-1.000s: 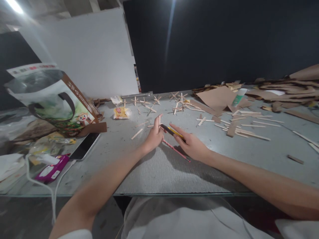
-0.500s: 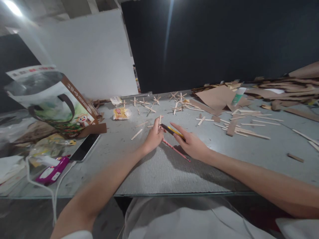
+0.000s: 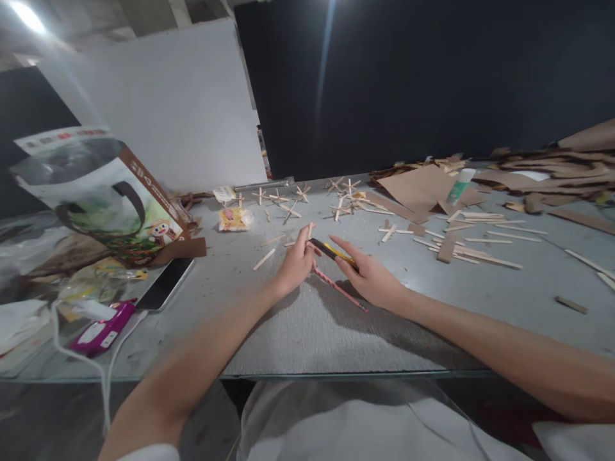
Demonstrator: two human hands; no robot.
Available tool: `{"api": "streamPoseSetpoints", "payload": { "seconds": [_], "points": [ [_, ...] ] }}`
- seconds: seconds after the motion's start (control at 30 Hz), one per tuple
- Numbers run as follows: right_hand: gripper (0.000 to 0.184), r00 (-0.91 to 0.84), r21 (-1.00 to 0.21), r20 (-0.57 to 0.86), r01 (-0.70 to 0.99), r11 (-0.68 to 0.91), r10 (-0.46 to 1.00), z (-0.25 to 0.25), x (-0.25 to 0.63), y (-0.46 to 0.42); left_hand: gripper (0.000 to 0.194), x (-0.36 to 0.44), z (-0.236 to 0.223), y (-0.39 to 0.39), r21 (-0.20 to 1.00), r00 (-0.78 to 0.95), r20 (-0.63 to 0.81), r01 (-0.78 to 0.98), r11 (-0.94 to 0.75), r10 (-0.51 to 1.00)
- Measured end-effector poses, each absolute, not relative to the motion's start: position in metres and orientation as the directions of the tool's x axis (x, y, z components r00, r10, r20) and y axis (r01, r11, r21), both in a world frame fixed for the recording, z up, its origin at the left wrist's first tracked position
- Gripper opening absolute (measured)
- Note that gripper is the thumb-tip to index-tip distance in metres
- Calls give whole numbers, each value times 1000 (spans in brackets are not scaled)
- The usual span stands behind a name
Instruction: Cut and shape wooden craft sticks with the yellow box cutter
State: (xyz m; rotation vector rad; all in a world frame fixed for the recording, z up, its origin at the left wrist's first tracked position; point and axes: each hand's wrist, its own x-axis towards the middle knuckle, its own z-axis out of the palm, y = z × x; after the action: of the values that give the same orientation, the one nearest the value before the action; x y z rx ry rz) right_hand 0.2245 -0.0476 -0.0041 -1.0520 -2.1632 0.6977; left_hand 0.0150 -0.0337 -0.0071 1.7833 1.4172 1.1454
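My left hand [image 3: 295,266] is closed on a short wooden craft stick [image 3: 310,228], whose pale tip shows above the fingers. My right hand [image 3: 377,282] grips a black and yellow utility knife [image 3: 332,251], index finger stretched along its top. The knife's front end meets the fingers of my left hand at the stick; its blade is too small to make out. Below the two hands a red-and-white patterned pencil [image 3: 340,290] slants down to the right, its upper end close to my left hand.
Crossed-stick pieces [image 3: 340,206] lie at the back; loose sticks [image 3: 485,256] and a glue stick [image 3: 460,187] are to the right, near brown cardboard [image 3: 416,189]. On the left stand a big printed bag [image 3: 110,205], a phone [image 3: 166,285], a purple packet [image 3: 103,333] and a white cable [image 3: 57,346].
Almost nothing differs. Both hands keep their hold on the stick and the knife, and the view has shifted very slightly.
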Motion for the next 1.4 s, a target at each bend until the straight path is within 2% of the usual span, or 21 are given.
{"api": "streamPoseSetpoints", "payload": {
  "seconds": [0.23, 0.47, 0.63, 0.8, 1.1, 1.4],
  "points": [
    [67, -472, -688, 289, 503, 524, 833, -3, 225, -48, 49, 13, -9, -32, 758, 39, 385, 557, -340, 922],
    [65, -462, -692, 320, 482, 537, 827, -6, 225, -46, 41, 13, -7, -33, 718, 32, 418, 600, -352, 908],
    [66, -462, -686, 316, 493, 536, 829, -6, 224, -46, 30, 12, -4, -35, 703, 30, 394, 634, -322, 919],
    [67, -461, -681, 312, 501, 534, 831, -5, 224, -46, 36, 12, -4, -35, 695, 54, 426, 619, -365, 903],
    [66, -467, -685, 287, 510, 520, 836, -5, 225, -47, 23, 10, -9, -31, 702, 36, 382, 638, -315, 924],
    [65, -468, -678, 275, 525, 515, 840, -5, 225, -46, 22, 8, -6, -32, 734, 20, 359, 612, -295, 933]
  ]
}}
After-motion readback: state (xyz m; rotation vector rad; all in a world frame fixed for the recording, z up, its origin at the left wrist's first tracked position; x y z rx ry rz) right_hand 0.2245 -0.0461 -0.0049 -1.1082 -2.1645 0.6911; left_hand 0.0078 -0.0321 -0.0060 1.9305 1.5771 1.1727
